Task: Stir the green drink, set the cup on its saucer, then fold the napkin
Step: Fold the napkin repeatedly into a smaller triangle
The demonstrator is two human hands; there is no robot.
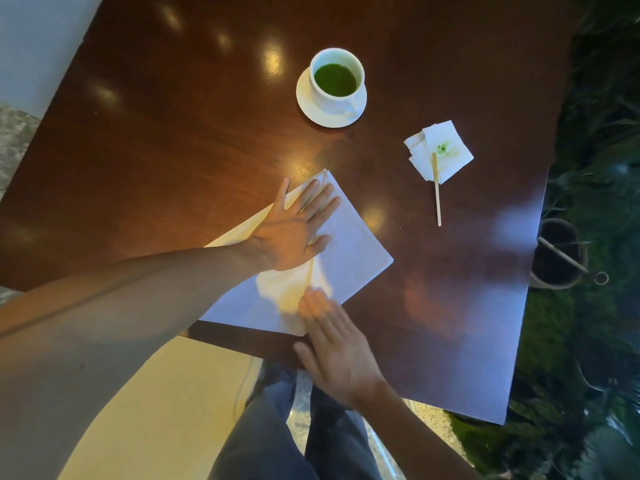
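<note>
The napkin (346,251) lies in the lower centre of the frame, a large white sheet set cornerwise near the table's near edge, already doubled: layered edges show along its upper-left side and at its top corner. It looks like thin, soft, matte paper or cloth; which one I cannot tell.

The left hand (291,233) lies flat on its upper half, fingers straight and spread, palm down. It pinches nothing. Judging by that pose, it is there to pin the layers so they do not slide.

The right hand (332,341) is motion-blurred at the sheet's lower edge, fingers extended and close together, fingertips on the napkin near a crease line that runs up toward the left hand. It seems to be flattening or pressing that fold; whether it grips any edge I cannot tell.

Further out, in the upper centre, the cup (336,79) stands on its saucer (306,103), both glossy white ceramic and round. The green drink (335,80) inside is opaque and dark. So the first 2 steps look done, and the folding is the step in hand.

At centre right a small crumpled tissue (450,147) carries a green stain, and a thin wooden stirrer (437,195) rests with 1 end on it, likely parked there to keep drips off the wood.

The table (173,116) is dark, polished wood that mirrors ceiling lights. Beyond its right edge sit a dark pot (557,258) and foliage.
</note>
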